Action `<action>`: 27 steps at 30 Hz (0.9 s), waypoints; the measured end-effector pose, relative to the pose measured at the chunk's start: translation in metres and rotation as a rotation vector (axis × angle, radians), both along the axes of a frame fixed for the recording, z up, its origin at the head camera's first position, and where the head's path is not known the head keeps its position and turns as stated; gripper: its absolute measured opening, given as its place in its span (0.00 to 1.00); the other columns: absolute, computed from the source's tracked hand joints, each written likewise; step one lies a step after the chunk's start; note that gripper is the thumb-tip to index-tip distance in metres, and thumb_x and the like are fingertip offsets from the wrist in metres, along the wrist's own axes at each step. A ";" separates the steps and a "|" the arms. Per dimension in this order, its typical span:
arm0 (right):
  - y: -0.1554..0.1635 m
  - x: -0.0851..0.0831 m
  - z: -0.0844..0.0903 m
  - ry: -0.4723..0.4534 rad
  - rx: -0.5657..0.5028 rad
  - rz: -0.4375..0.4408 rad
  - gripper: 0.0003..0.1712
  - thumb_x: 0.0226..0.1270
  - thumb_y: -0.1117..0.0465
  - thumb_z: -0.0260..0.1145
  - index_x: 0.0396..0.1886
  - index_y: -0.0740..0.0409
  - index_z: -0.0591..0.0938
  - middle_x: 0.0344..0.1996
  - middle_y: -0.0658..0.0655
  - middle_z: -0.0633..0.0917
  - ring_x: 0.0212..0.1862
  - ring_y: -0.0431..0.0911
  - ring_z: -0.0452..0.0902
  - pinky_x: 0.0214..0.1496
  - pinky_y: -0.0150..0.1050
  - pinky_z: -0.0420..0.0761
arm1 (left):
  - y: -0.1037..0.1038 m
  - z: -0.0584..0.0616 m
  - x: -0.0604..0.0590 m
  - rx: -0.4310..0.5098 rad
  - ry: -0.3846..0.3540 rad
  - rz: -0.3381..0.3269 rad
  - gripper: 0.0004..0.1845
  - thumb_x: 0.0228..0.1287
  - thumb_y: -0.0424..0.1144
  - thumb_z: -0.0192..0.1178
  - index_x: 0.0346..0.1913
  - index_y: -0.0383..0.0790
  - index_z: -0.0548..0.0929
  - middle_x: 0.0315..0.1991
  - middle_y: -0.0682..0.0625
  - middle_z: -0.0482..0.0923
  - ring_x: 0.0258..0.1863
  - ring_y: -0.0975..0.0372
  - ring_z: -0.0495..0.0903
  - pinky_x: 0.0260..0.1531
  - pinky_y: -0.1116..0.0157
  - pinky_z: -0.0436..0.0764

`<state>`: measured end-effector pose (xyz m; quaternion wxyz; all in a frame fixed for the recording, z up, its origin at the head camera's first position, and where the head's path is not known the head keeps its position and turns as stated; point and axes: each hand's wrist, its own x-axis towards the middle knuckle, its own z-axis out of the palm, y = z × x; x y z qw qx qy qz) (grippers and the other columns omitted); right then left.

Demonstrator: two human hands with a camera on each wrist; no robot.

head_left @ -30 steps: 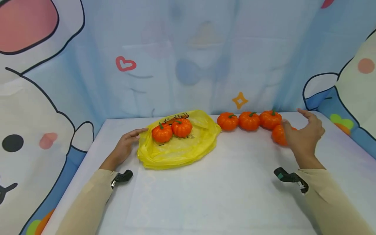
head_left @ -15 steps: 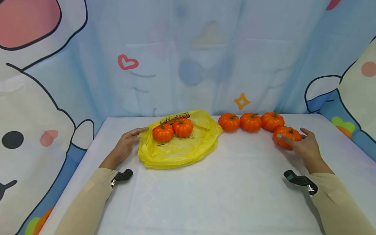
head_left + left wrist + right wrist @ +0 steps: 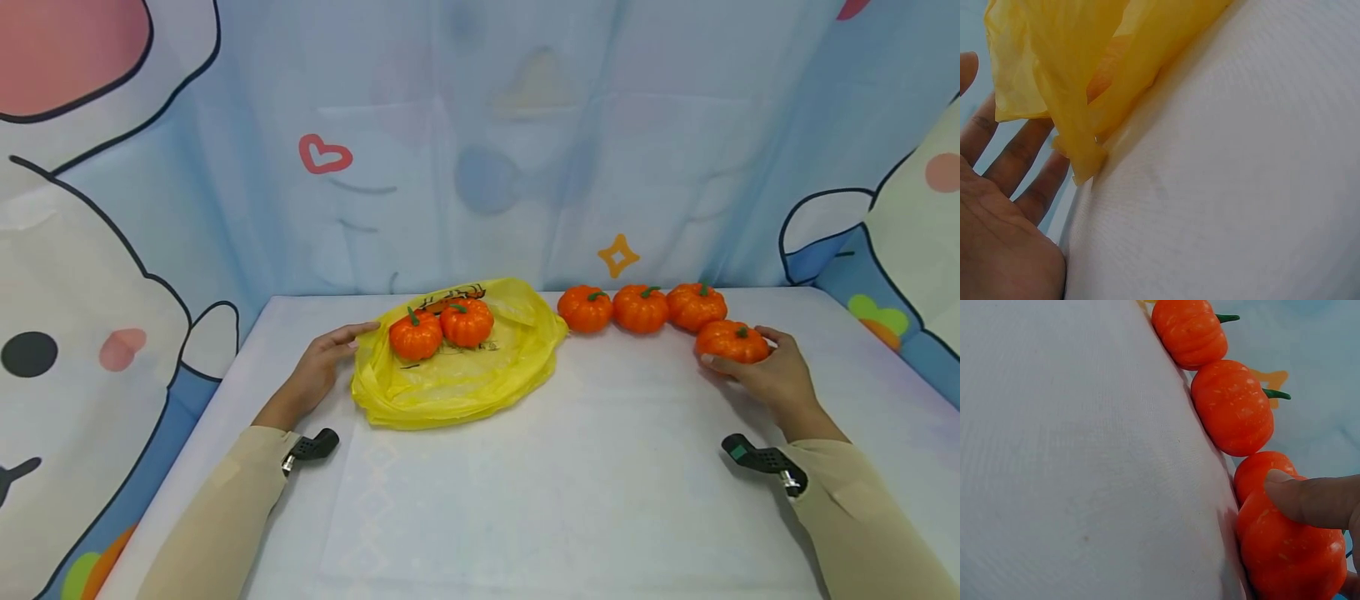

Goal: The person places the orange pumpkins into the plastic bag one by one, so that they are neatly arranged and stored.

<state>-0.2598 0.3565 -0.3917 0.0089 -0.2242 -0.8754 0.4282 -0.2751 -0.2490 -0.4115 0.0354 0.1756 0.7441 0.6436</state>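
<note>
L hand (image 3: 318, 371) at L: fingers loosely extended by L edge of yellow bag (image 3: 457, 400), contact unclear; 2 pumpkins (image 3: 416, 336) at bag's far-L part, in or on it can't tell; 3 more pumpkins (image 3: 641, 310) in a row along far side of table (image 3: 525, 492); rightmost pumpkin (image 3: 732, 342), a bit nearer, gripped by R hand (image 3: 783, 379), thumb on near-L side, fingers round R side

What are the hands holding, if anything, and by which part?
The right hand holds the rightmost pumpkin by its sides; the left hand, at the edge of the bag, grips nothing.
</note>
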 end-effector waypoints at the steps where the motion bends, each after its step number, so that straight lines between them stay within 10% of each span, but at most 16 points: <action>1: 0.000 0.000 0.000 -0.002 0.001 -0.003 0.64 0.62 0.40 0.67 0.78 0.66 0.38 0.76 0.76 0.41 0.75 0.72 0.44 0.73 0.65 0.56 | 0.000 0.000 0.000 -0.001 0.001 0.000 0.25 0.73 0.37 0.46 0.69 0.29 0.69 0.72 0.46 0.67 0.78 0.50 0.50 0.76 0.44 0.38; 27: -0.025 0.000 0.012 0.216 -0.038 -0.044 0.60 0.61 0.34 0.64 0.81 0.51 0.43 0.80 0.63 0.46 0.77 0.62 0.47 0.74 0.59 0.61 | 0.000 0.000 0.000 0.011 -0.011 -0.005 0.25 0.73 0.36 0.45 0.69 0.28 0.69 0.73 0.44 0.66 0.78 0.50 0.50 0.76 0.44 0.38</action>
